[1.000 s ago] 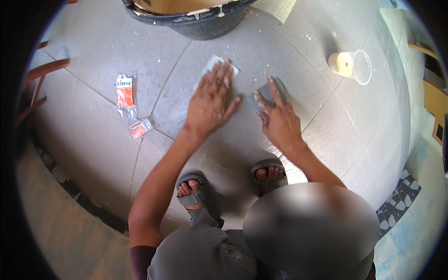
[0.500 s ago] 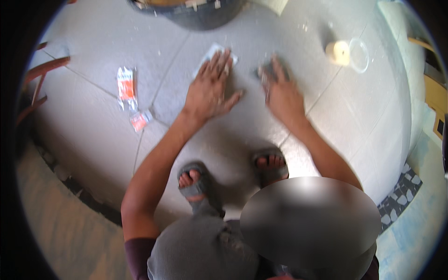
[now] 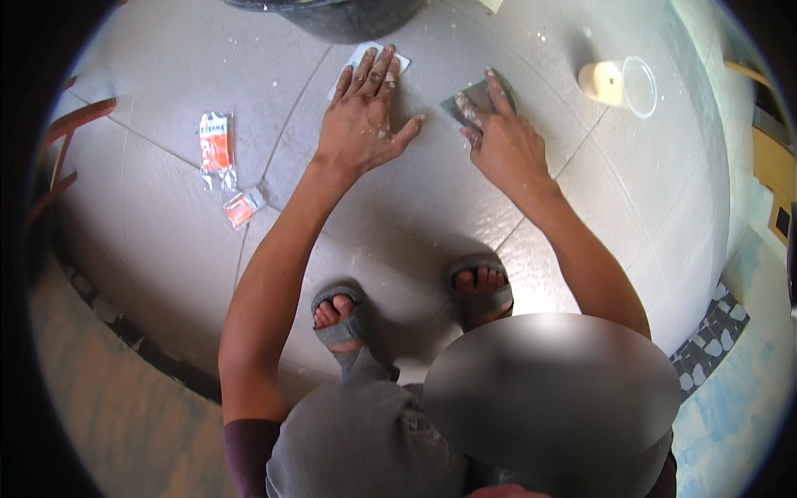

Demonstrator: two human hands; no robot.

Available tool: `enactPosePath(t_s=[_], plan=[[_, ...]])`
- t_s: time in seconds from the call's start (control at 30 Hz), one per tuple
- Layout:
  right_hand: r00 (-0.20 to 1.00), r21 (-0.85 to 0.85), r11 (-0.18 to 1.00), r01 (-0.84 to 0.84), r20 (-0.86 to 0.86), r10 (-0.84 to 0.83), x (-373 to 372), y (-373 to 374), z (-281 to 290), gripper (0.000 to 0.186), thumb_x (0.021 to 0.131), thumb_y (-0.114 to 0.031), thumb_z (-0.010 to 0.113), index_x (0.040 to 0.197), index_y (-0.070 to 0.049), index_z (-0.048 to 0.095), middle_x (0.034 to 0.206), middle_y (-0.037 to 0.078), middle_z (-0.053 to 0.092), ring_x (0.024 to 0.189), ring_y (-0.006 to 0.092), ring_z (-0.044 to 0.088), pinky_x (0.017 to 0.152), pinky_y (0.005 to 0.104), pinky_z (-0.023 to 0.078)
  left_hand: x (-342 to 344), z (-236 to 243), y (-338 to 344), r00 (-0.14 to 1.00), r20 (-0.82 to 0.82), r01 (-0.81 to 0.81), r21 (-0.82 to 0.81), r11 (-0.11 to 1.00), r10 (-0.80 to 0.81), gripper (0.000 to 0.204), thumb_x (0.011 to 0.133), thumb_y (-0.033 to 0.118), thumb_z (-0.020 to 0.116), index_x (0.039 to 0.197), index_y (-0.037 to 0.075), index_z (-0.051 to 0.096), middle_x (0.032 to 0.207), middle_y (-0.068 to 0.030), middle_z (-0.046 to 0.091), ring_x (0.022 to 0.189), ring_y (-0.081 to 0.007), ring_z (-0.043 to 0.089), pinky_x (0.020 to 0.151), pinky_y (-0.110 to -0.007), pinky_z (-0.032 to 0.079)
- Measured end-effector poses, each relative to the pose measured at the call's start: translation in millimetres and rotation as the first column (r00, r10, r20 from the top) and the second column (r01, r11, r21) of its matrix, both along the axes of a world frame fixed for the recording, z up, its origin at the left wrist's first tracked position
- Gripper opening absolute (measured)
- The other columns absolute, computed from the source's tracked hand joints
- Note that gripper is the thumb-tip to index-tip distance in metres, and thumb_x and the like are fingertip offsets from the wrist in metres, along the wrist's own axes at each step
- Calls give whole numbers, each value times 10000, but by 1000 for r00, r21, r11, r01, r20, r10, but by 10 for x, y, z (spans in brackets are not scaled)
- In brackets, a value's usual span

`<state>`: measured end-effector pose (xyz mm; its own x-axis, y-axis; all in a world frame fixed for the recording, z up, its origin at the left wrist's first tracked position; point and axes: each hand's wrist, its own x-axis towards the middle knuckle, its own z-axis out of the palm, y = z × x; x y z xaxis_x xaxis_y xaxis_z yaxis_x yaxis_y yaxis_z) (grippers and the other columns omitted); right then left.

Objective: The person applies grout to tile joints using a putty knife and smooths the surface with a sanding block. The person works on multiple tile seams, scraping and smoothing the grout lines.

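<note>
Squatting on grey tiled floor (image 3: 149, 108). Left hand (image 3: 359, 124) flat, fingers spread, pinning pale paper sheet (image 3: 365, 58) so it can't slide. Right hand (image 3: 498, 137) pressing dark flat scraper-like piece (image 3: 465, 101) onto tile with two fingers, not clenched. Both items near dark tub (image 3: 349, 17) at floor's far edge. Orange sachet (image 3: 216, 149) left, clear cup (image 3: 623, 83) right, out of working zone.
</note>
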<state>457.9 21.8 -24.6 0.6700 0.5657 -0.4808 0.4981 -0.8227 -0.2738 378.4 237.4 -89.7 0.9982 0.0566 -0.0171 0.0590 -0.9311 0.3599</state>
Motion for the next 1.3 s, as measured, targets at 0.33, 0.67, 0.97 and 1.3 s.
enactPosePath(t_s=[0.33, 0.67, 0.97, 1.3], plan=[[991, -72, 994, -80, 99, 87, 142, 175, 81, 480, 940, -203, 699, 1417, -201, 641, 1682, 164, 269, 1230, 478, 615, 943, 507, 592, -18, 107, -122, 999, -40, 24, -60, 998, -27, 813, 952, 515, 592, 1548, -9, 413, 1679, -132, 310, 1556, -301, 274, 1276, -472, 218], [990, -58, 998, -32, 133, 39, 109, 86, 112, 463, 919, -171, 716, 1379, -199, 676, 1674, 126, 292, 1167, 421, 644, 951, 471, 577, -176, 94, -168, 999, -21, 28, -106, 994, -31, 812, 925, 483, 619, 1536, -17, 430, 1691, -107, 295, 1568, -284, 250, 1286, -475, 201], [992, -55, 998, -13, 125, 20, 200, 112, 142, 453, 909, -149, 731, 1354, -225, 698, 1675, 81, 308, 1169, 368, 664, 935, 439, 599, -131, 88, -198, 1000, -24, 0, -99, 995, -2, 806, 903, 445, 637, 1533, -18, 439, 1693, -105, 290, 1566, -276, 260, 1295, -476, 182], [986, -51, 998, -37, 162, 45, 207, 65, 86, 417, 934, -159, 712, 1347, -223, 704, 1678, 73, 304, 1161, 373, 668, 943, 438, 594, -35, 81, -158, 999, -24, -45, -45, 998, 44, 843, 904, 435, 662, 1584, 35, 365, 1696, -96, 280, 1569, -286, 251, 1287, -485, 210]])
